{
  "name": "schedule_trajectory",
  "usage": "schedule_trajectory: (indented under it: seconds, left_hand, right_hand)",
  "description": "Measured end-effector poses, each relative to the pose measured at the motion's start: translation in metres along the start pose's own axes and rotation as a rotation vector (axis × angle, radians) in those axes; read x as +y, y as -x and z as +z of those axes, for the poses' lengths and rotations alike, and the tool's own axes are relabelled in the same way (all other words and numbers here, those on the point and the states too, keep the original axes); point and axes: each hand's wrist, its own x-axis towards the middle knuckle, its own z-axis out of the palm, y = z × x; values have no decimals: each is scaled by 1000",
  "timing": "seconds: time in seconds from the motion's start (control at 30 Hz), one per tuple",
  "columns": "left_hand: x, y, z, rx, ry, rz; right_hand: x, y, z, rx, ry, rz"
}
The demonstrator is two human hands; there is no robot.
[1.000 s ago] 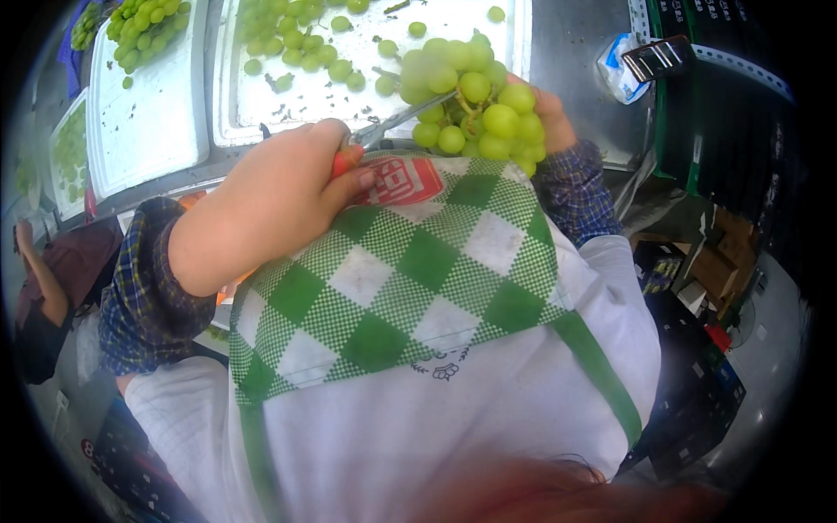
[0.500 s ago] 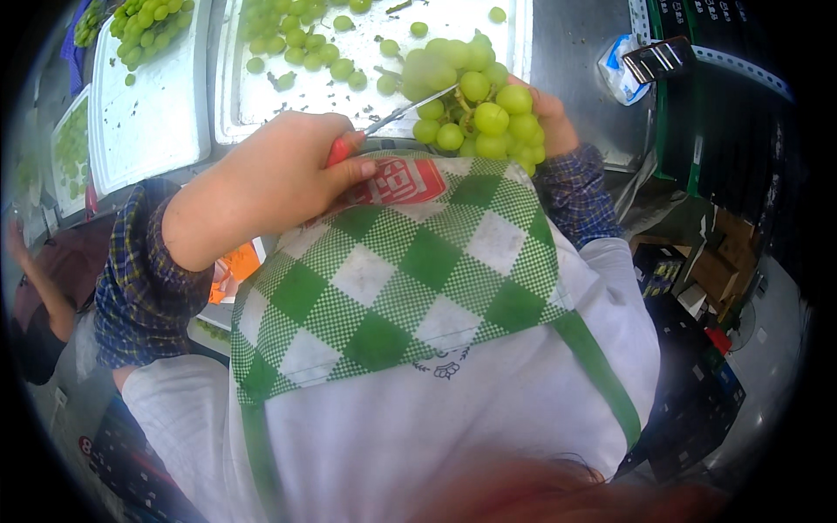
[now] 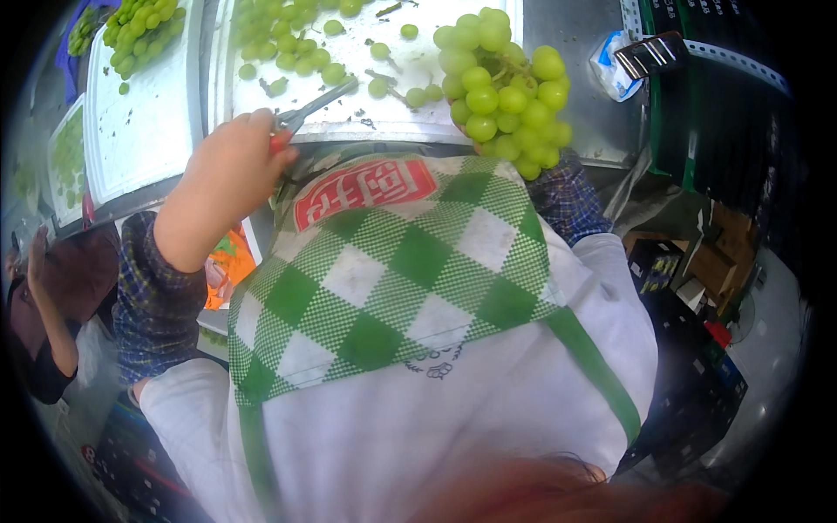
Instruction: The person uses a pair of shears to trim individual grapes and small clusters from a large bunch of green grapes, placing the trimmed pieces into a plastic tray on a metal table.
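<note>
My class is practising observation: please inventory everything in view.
Held grapes: one bunch, green, upper centre
Snips: one, red-handled, upper left
Trays: at least three, white, top
Loose grapes: many, green, middle tray
Glossy object: one, dark, upper right
Packet: one, white-blue, beside it
Boxes: several, brown, dark, right
Wrapper: one, orange, left of apron
Co-worker: one, dark-clothed, far left
Apron: one, green-white, centre
Left hand: one, bare, on snips
Right hand: one, hidden behind held grapes

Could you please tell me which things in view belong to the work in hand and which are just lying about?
In use, it seems:
- scissors, held in the left hand
- grape bunch
- white tray with loose grapes on it

Probably just lying about:
- blue-and-white packet
- cardboard box
</note>
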Motion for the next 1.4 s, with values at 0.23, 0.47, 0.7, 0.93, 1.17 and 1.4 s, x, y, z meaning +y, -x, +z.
schedule_trajectory:
  seconds: [0.23,0.47,0.7,0.93,1.17,1.4]
  left_hand:
    - [-10,4,12,-48,79,-79]
    - [-3,3,31,72,231,-72]
    - [-9,0,40,-121,214,-90]
    - [-21,5,44,14,-54,-52]
    - [-24,23,30,-19,-255,-95]
    - [-30,39,-17,-64,-19,-77]
  right_hand:
    - [7,0,2,11,-24,-16]
    - [8,-6,0,8,-46,-29]
    - [9,-9,2,0,-56,-66]
    - [7,-8,2,1,-65,-84]
    - [2,-9,-8,-13,-76,-103]
    - [-5,-18,-7,-180,-113,-131]
